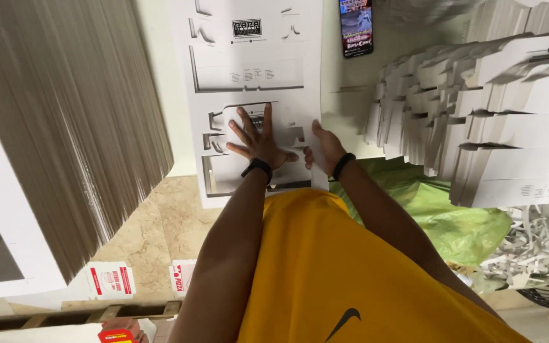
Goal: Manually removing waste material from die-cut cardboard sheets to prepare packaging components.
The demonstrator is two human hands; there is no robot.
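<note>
left hand [260,141] flat, fingers spread, pressing die-cut cardboard sheet [255,76]; right hand [325,149] curled, gripping sheet edge.

Right hand [326,150] fingers curl under cardboard sheet [255,70]

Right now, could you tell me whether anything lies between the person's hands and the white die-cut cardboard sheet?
Nothing visible does: the left hand lies flat on the die-cut sheet, and the right hand grips its right edge.
</note>
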